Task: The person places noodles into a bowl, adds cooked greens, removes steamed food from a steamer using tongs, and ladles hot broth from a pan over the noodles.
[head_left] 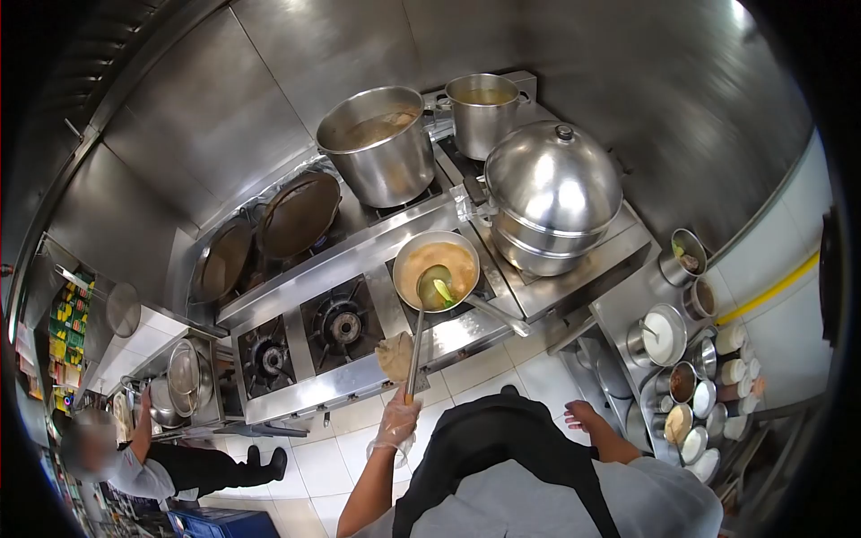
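Note:
My left hand (395, 421), in a clear plastic glove, is closed round the handle of a long metal ladle (418, 350). The ladle's bowl rests in a pan of orange-brown broth (438, 255) on the stove, with green pieces in or beside the ladle. A beige cloth (395, 357) lies near the stove's front edge, beside the ladle's handle. The pan's handle (498, 316) points to the lower right, over the stove's edge. My right hand (583, 416) hangs bare at the right, over the floor, fingers apart and holding nothing.
Behind the pan stand a large stockpot (381, 161), a smaller pot (482, 130) and a domed steamer (556, 202). Two bare burners (346, 327) are left of it. Ingredient containers (664, 334) fill the right counter. Another person (143, 466) works at the far left.

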`<state>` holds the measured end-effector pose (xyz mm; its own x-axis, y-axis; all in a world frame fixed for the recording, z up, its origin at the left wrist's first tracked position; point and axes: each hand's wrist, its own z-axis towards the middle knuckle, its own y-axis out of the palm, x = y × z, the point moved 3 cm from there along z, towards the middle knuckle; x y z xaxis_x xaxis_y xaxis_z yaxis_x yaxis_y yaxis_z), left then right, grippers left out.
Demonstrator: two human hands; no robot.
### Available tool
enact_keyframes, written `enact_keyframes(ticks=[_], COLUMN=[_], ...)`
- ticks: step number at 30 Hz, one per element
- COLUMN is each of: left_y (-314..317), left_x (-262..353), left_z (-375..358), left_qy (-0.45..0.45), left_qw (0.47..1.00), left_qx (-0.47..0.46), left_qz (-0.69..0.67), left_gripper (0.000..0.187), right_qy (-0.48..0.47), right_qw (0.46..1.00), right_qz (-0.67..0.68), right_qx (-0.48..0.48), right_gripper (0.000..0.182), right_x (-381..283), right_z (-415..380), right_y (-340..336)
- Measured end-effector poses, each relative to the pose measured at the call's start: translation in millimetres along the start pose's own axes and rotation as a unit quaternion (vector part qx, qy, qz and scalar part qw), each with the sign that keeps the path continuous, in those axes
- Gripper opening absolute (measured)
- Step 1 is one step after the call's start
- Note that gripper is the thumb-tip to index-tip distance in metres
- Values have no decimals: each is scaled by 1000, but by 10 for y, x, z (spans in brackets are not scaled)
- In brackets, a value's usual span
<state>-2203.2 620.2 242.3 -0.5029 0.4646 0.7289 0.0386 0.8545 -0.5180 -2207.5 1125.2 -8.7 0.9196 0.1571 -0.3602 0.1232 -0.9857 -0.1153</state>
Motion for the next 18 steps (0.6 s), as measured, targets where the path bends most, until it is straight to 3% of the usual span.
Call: enact_keyframes(ticks=[1,3,10,12,15,16,18], left_y=[13,-3,-157,-267,-387,-392,-421], left_x=[-75,-93,-42,98,141,76,103], left_z=[-24,-75,-216,-277,-292,-252,-168], left_qy=[-2,109,71,2,-4,68,53], left_qw=[1000,987,982,985,985,983,992], left_qx=[1,69,69,21,7,37,3], left_qz=[-1,92,160,173,175,166,113], left_gripper=[54,61,63,62,62,64,64], right_qy=[-25,-30,-20,4,27,34,46], right_qw=[1000,999,999,1000,999,999,998], right_qz=[-2,-13,-32,-27,-32,-36,-38], right_qx=[-8,-11,-20,-16,-13,-5,-6], right_gripper=[28,29,22,22,21,24,26], right_x=[-87,-211,-229,-119,47,94,165], right_z=[-3,-7,9,19,41,58,72], right_y=[30,73,65,21,-45,-58,-79])
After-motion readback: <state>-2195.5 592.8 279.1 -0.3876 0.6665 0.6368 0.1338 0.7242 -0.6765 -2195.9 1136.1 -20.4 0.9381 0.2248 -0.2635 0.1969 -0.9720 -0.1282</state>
